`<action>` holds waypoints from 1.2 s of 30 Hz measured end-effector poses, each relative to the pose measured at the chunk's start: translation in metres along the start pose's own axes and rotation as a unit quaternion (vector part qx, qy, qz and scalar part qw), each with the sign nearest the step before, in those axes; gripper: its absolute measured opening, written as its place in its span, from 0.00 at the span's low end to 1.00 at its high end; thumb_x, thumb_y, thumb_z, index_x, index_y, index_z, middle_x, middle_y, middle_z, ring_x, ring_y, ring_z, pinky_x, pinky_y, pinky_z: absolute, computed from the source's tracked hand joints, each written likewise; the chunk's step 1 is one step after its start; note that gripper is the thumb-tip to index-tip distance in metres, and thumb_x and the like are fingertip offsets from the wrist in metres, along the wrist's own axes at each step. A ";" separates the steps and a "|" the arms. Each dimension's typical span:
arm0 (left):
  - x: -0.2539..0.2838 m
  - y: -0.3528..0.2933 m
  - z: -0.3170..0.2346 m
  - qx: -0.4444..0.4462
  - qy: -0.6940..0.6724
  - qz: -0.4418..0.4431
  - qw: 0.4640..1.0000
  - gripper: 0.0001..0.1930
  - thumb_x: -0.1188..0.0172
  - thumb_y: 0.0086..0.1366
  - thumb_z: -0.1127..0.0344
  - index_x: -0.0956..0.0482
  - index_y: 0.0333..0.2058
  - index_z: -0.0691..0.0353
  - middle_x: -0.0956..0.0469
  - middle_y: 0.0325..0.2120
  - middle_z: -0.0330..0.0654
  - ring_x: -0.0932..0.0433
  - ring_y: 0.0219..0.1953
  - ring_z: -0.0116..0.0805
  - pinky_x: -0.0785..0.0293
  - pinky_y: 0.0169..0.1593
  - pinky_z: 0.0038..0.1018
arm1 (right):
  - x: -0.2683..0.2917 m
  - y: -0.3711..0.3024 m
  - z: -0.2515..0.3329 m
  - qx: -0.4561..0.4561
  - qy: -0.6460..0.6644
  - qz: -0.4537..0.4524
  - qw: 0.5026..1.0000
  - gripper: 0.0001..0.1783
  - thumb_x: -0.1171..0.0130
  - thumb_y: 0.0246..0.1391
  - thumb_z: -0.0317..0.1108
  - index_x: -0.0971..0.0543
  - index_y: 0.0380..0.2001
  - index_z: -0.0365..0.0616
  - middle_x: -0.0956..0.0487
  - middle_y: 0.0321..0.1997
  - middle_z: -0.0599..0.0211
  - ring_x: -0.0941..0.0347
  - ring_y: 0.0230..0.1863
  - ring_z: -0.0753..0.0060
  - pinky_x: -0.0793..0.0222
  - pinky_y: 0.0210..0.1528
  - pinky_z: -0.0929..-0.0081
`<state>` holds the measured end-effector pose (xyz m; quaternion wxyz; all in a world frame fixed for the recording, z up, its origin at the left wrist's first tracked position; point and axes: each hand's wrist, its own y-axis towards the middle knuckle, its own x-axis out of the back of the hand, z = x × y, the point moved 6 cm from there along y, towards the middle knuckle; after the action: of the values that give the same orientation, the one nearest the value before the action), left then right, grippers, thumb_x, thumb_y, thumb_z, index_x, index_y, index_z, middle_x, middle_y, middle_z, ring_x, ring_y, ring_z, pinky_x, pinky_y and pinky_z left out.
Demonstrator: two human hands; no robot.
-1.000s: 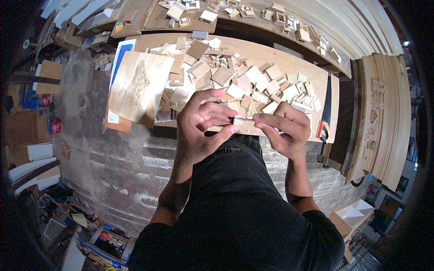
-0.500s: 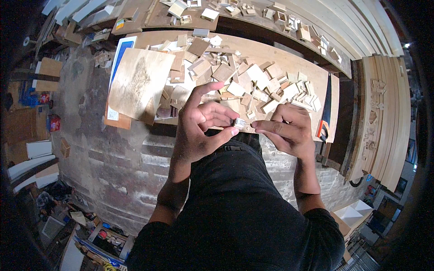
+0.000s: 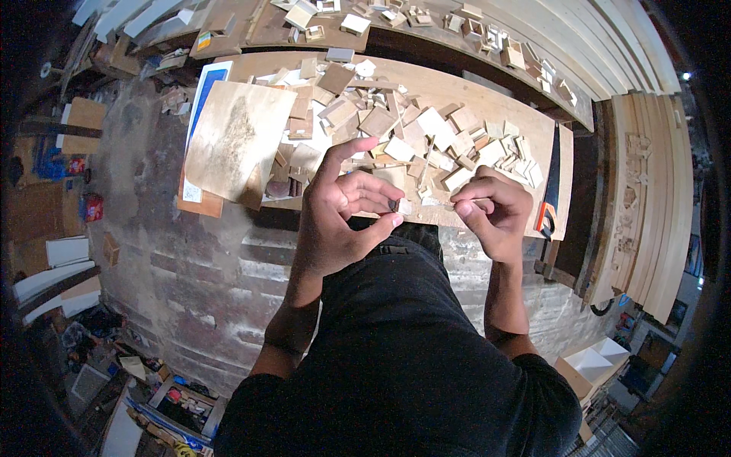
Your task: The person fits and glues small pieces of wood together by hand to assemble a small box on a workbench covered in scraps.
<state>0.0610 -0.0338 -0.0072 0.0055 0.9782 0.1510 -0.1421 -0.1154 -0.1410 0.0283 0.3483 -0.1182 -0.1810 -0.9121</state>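
Observation:
My left hand (image 3: 339,209) pinches a small whitish piece (image 3: 404,206) with a dark end between thumb and fingertips, its index finger raised away. What kind of piece it is I cannot make out. To the right, my right hand (image 3: 499,209) is closed on a thin wooden stick (image 3: 481,200), which points left toward that piece but stands apart from it. Both hands are above the front edge of the wooden workbench (image 3: 487,87). Many wood offcuts (image 3: 377,122) lie heaped beyond them.
A thin plywood sheet (image 3: 237,137) lies at the bench's left end. A handsaw (image 3: 547,216) with an orange and black handle rests at the right end. Small wooden box shapes (image 3: 472,29) stand on a shelf behind, and long boards (image 3: 655,206) are stacked at right.
My right hand has drawn back to the right and slightly up, taking the stick away from the small piece. My left hand has stayed nearly still.

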 end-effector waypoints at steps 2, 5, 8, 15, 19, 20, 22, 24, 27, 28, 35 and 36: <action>-0.001 0.000 -0.002 -0.017 0.016 0.000 1.000 0.44 0.36 0.49 0.85 0.47 0.64 0.64 0.19 0.34 0.53 0.17 0.39 0.36 0.18 0.43 0.27 | -0.006 -0.003 -0.008 -0.067 0.054 -0.001 0.996 0.02 0.34 0.48 0.25 0.17 0.27 0.39 0.24 0.22 0.74 0.41 0.20 0.88 0.50 0.22 0.83; -0.005 -0.001 -0.006 -0.044 0.030 0.004 0.999 0.45 0.36 0.49 0.87 0.48 0.64 0.64 0.19 0.34 0.52 0.17 0.40 0.36 0.18 0.42 0.27 | -0.014 -0.009 -0.019 -0.175 0.120 0.006 0.977 0.02 0.36 0.50 0.24 0.17 0.26 0.37 0.23 0.23 0.78 0.42 0.21 0.93 0.51 0.23 0.87; -0.009 -0.002 -0.009 -0.063 0.026 0.002 0.998 0.45 0.36 0.49 0.87 0.49 0.64 0.64 0.19 0.34 0.51 0.17 0.40 0.37 0.18 0.42 0.27 | -0.016 -0.011 -0.024 -0.196 0.114 0.001 0.974 0.02 0.36 0.50 0.24 0.17 0.26 0.36 0.24 0.22 0.80 0.43 0.21 0.95 0.52 0.21 0.88; -0.011 -0.003 -0.012 -0.071 0.040 -0.012 0.997 0.46 0.37 0.49 0.88 0.50 0.65 0.64 0.19 0.34 0.51 0.17 0.40 0.37 0.17 0.42 0.28 | -0.013 -0.012 -0.021 -0.185 0.057 -0.010 0.981 0.02 0.37 0.51 0.24 0.17 0.26 0.37 0.23 0.22 0.79 0.43 0.20 0.95 0.54 0.20 0.88; -0.011 -0.004 -0.011 -0.064 0.043 -0.011 0.997 0.46 0.37 0.49 0.87 0.51 0.65 0.64 0.19 0.34 0.51 0.17 0.40 0.36 0.18 0.43 0.27 | -0.014 -0.011 -0.018 -0.185 0.064 -0.031 0.980 0.02 0.36 0.51 0.25 0.17 0.27 0.38 0.22 0.24 0.76 0.42 0.20 0.94 0.53 0.21 0.88; -0.010 -0.004 -0.010 -0.061 0.051 -0.012 0.997 0.46 0.37 0.49 0.87 0.51 0.65 0.64 0.19 0.34 0.51 0.17 0.40 0.36 0.18 0.43 0.27 | -0.014 -0.011 -0.018 -0.174 0.060 -0.032 0.982 0.02 0.35 0.51 0.25 0.17 0.28 0.38 0.21 0.25 0.75 0.42 0.20 0.94 0.52 0.21 0.88; -0.010 -0.004 -0.008 -0.054 0.068 -0.012 0.996 0.46 0.37 0.49 0.87 0.51 0.65 0.64 0.19 0.34 0.51 0.17 0.40 0.36 0.18 0.43 0.27 | -0.014 -0.010 -0.021 -0.154 0.054 -0.035 0.986 0.02 0.35 0.51 0.25 0.16 0.29 0.39 0.20 0.26 0.74 0.42 0.21 0.93 0.52 0.21 0.87; -0.010 -0.004 -0.007 -0.051 0.061 -0.011 0.997 0.46 0.36 0.49 0.87 0.51 0.65 0.63 0.19 0.35 0.52 0.17 0.40 0.36 0.18 0.43 0.27 | -0.014 -0.009 -0.023 -0.143 0.050 -0.037 0.988 0.02 0.34 0.51 0.26 0.16 0.29 0.39 0.21 0.25 0.74 0.42 0.21 0.93 0.52 0.22 0.86; -0.011 -0.005 -0.007 -0.052 0.056 -0.012 0.997 0.46 0.36 0.49 0.87 0.51 0.65 0.63 0.19 0.35 0.52 0.17 0.40 0.36 0.18 0.43 0.28 | -0.017 -0.009 -0.022 -0.165 0.028 -0.005 0.986 0.03 0.33 0.51 0.26 0.16 0.28 0.37 0.22 0.24 0.75 0.40 0.23 0.92 0.48 0.24 0.87; -0.011 -0.005 -0.007 -0.053 0.055 -0.013 0.997 0.46 0.37 0.49 0.87 0.51 0.65 0.63 0.19 0.35 0.52 0.17 0.40 0.36 0.18 0.43 0.28 | -0.018 -0.010 -0.022 -0.179 0.018 0.012 0.984 0.04 0.33 0.51 0.26 0.17 0.28 0.36 0.22 0.24 0.76 0.39 0.24 0.91 0.47 0.25 0.88; -0.015 -0.006 -0.006 -0.076 0.047 0.011 0.996 0.47 0.38 0.49 0.88 0.54 0.65 0.63 0.19 0.34 0.52 0.17 0.40 0.37 0.17 0.43 0.29 | -0.019 -0.013 -0.027 -0.207 0.061 0.011 0.976 0.05 0.31 0.50 0.27 0.17 0.26 0.37 0.23 0.22 0.76 0.38 0.23 0.92 0.48 0.24 0.87; -0.015 -0.006 -0.005 -0.078 0.036 0.015 0.996 0.48 0.38 0.49 0.88 0.55 0.66 0.62 0.19 0.34 0.52 0.17 0.40 0.38 0.17 0.43 0.29 | -0.018 -0.013 -0.029 -0.208 0.063 0.008 0.976 0.05 0.31 0.50 0.27 0.17 0.26 0.37 0.23 0.22 0.76 0.38 0.22 0.92 0.48 0.24 0.87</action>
<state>0.0471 -0.0326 0.0024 0.0783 0.9815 0.1475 -0.0941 -0.1135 -0.1333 -0.0072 0.3345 -0.1318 0.0357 -0.9324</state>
